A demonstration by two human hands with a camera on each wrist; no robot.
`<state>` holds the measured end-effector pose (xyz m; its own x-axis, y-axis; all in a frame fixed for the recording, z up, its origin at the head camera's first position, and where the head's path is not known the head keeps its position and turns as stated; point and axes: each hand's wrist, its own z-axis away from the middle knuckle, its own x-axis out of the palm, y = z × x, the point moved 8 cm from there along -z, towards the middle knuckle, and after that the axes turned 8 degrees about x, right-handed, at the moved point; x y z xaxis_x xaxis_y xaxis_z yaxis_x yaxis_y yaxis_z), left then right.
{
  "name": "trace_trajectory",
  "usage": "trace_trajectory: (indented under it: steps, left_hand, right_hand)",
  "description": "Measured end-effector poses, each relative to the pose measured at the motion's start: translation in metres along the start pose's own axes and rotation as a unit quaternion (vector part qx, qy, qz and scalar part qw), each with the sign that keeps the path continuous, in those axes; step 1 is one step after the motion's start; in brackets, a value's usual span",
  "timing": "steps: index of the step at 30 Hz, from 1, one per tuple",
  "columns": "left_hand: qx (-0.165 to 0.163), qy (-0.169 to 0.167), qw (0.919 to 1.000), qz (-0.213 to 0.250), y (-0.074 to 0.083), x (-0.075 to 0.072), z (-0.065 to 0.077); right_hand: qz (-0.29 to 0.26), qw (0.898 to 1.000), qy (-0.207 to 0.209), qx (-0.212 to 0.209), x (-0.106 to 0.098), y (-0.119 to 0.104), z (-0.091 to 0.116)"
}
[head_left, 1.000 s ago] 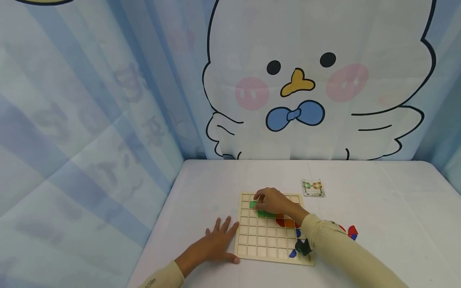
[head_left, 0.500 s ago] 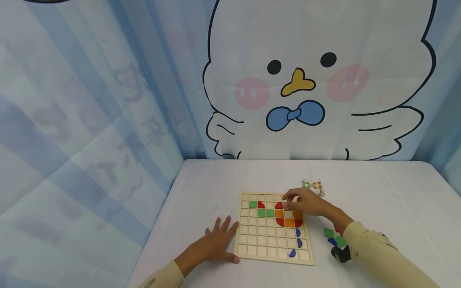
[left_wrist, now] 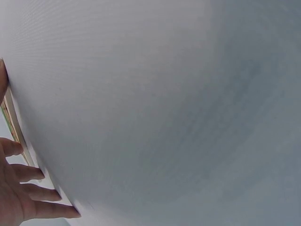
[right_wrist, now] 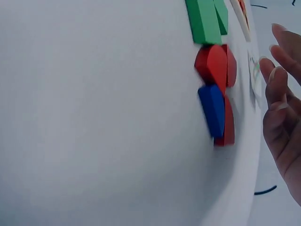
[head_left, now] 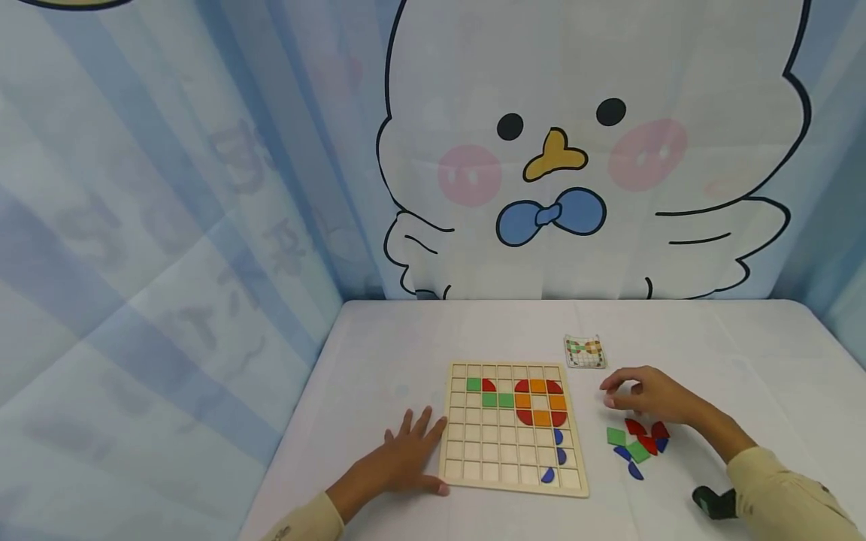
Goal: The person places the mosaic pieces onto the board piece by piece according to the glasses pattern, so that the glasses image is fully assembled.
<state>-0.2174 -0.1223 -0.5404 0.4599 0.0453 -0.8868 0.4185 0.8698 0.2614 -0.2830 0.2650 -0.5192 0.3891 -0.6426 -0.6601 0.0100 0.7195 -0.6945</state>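
A wooden grid board (head_left: 483,454) lies on the table. Spread flat, my left hand (head_left: 409,454) rests along its left side, fingertips and thumb at the edge. On the grid, orange squares (head_left: 523,401) and red quarter-round pieces (head_left: 523,418) form a ring at the upper right. Green squares (head_left: 506,400) and one red quarter-round (head_left: 489,385) sit left of it. Small blue pieces (head_left: 558,436) lie lower right. My right hand (head_left: 649,394) hovers right of the board, fingers loosely bent, holding nothing visible. Below it are loose red (right_wrist: 211,66), green (right_wrist: 203,21) and blue (right_wrist: 212,110) pieces.
A small pattern card (head_left: 585,352) lies behind the board's right corner. A black device (head_left: 713,503) is on the right wrist, by the sleeve. The table's far edge meets a printed curtain (head_left: 473,263).
My right hand has moved right, from the board's upper left across its upper right to above the loose pieces. The red pieces it covered now show in the grid. The left hand stays put.
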Motion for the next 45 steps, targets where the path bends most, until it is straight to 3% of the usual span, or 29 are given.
trace_trajectory:
  steps: [3,14,45]
  left_hand:
    - [-0.001,0.000,1.0000,0.002,0.001,0.000,0.000]
    - [0.002,0.001,1.0000,-0.005,0.002,-0.002,0.003]
    - [0.005,0.000,1.0000,0.005,-0.001,-0.001,0.002]
  right_hand:
    - [0.012,1.000,0.004,0.009,-0.008,0.015,0.010]
    - [0.085,0.996,0.021,-0.019,-0.025,0.054,0.045]
    - [0.095,0.993,0.075,-0.013,-0.021,0.053,0.046]
